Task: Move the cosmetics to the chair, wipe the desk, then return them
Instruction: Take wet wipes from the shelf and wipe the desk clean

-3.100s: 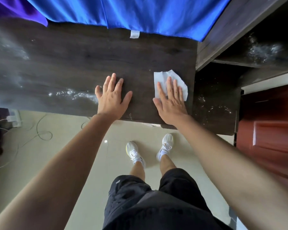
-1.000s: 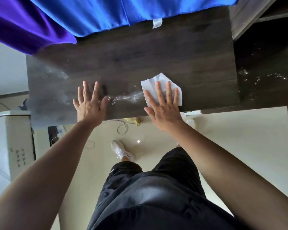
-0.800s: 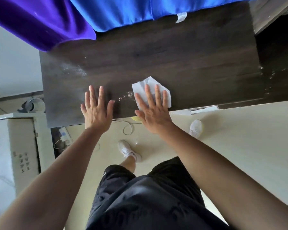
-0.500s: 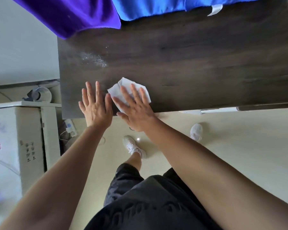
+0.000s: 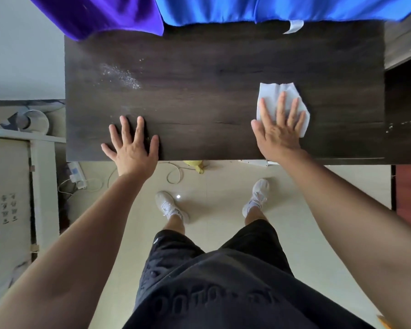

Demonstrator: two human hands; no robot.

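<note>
Looks like the wiping stage, maybe halfway through. There are no cosmetics on the desk [image 5: 223, 55], and none anywhere in shot, chair included (presumably they're parked on it, can't confirm). The right hand [image 5: 280, 134] lies flat on a white paper towel [image 5: 273, 91] near the desk's right end. Its fingers [image 5: 281, 105] are straight and slightly apart, pressing the towel down rather than gripping it. The left hand [image 5: 133, 148] is flat by the front edge, fingers splayed, holding nothing.

What's left: a patch of white powder [image 5: 121, 76] toward the far left, well apart from the towel, then bringing the cosmetics back.

A blue cloth [image 5: 247, 8] and a purple cloth [image 5: 100, 13] hang over the back edge, and the dark shelf [image 5: 403, 103] on the right has white specks too. Only the left hand sits anywhere near the towel's path.
</note>
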